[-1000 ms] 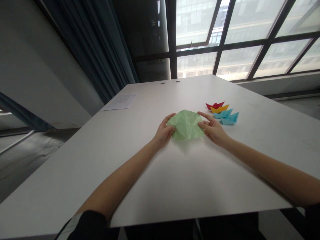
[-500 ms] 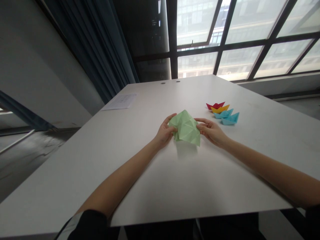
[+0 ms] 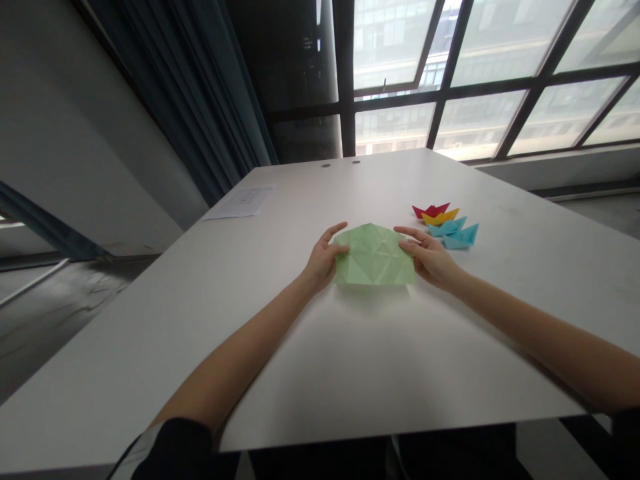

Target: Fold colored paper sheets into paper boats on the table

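Observation:
A light green sheet of paper [image 3: 375,257], marked with crossing creases, is held up between my two hands just above the white table. My left hand [image 3: 324,260] pinches its left side, thumb in front and fingers behind. At the right side, my right hand [image 3: 430,257] grips the sheet with the thumb on the near face and the index finger stretched along the top. The paper is spread fairly wide, its lower edge almost straight and its top rising to a low point in the middle.
Right of my right hand stand folded paper boats: a red one [image 3: 431,210], a yellow one [image 3: 440,217] and two blue ones [image 3: 460,236]. A printed sheet [image 3: 241,202] lies at the table's [image 3: 320,373] left edge. Windows and a dark blue curtain [image 3: 200,87] are beyond.
The green paper has gone from a bunched, tilted shape to a wider, flatter one. My hands have moved slightly apart, still holding its sides.

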`<state>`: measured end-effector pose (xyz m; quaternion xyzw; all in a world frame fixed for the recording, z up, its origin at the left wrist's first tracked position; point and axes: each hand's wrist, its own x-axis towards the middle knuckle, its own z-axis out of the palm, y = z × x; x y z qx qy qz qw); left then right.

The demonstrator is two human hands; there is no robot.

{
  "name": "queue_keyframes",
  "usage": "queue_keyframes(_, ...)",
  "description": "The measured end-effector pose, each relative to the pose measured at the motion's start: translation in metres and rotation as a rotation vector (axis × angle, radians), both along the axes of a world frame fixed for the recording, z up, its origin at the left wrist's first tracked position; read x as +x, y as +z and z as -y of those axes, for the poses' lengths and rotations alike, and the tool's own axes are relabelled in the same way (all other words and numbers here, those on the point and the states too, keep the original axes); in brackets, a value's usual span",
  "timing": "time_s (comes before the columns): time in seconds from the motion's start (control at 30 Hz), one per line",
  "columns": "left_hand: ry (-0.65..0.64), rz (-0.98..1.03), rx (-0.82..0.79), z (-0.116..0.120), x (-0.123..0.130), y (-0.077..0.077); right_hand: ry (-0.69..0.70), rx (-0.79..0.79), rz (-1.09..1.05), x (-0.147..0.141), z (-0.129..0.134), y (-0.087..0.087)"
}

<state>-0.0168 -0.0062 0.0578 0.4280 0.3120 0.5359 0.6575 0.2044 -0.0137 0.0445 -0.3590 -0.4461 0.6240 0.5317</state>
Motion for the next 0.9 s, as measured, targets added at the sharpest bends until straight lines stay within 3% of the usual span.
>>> queue_keyframes(0.2, 0.001, -0.122, 0.043, -0.005, -0.014, 0.003, -0.1, -0.054, 0.001, 0.014, -0.01, 0.001)
queue_keyframes(0.47, -0.043, -0.369, 0.208, -0.016, -0.03, 0.0, 0.028, -0.066, -0.009, 0.021, -0.011, 0.007)
queue_keyframes(0.57, -0.166, -0.426, 0.198, -0.017, -0.037, 0.004, 0.096, -0.066, -0.017, 0.026, -0.01, 0.007)
queue_keyframes(0.73, -0.464, -0.462, 0.168, -0.013, -0.043, 0.012, 0.342, -0.153, 0.06, 0.035, -0.008, 0.005)
queue_keyframes(0.9, -0.592, -0.473, 0.102, -0.011, -0.043, 0.012, 0.431, -0.192, 0.068, 0.034, -0.007, 0.002)
